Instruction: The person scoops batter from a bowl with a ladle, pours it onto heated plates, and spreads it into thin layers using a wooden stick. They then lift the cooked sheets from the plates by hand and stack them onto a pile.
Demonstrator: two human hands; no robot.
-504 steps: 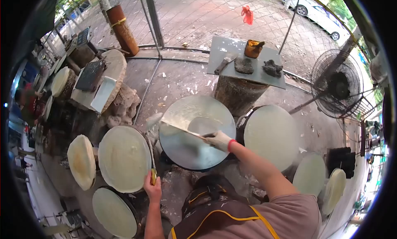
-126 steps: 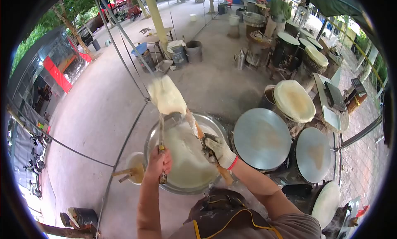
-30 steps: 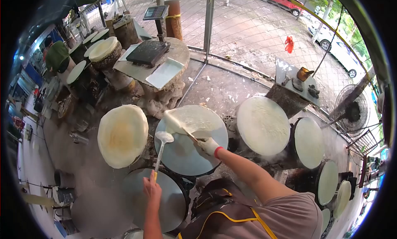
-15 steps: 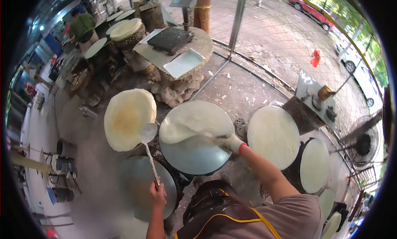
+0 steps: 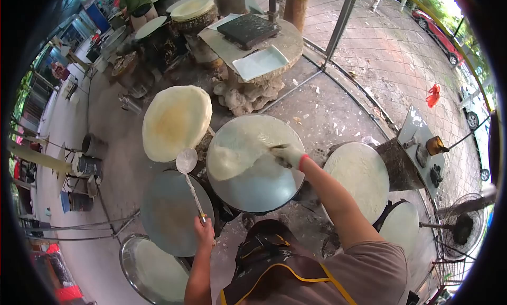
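Swept further left since half a second ago: batter on centre griddle now pooled left of middle; view also swung, ladle lower.

Right hand, gloved, closed round spreader handle, blade lost in blur over batter. Left hand, bare, fisted on ladle handle end; bowl raised over gap between cooked crepe and bare griddle, looks empty.

Progress, judged: batter poured, roughly upper half of centre griddle coated thin, thick lump yet unspread; lower half bare grey metal. Spreading about half done. Left bare griddle uncoated. Right-hand griddle fully coated, pale. Crepe upper left yellowed, seemingly ready.

Edges and room: centre griddle rim near neighbours on both sides, narrow gaps only. Batter inside rim at top, close to it. Ladle shaft crosses bare griddle edge. Batter basin low left, well apart from right hand. Stone table with tray beyond, clear of sweep. Open floor behind griddles; fan far right, apart.
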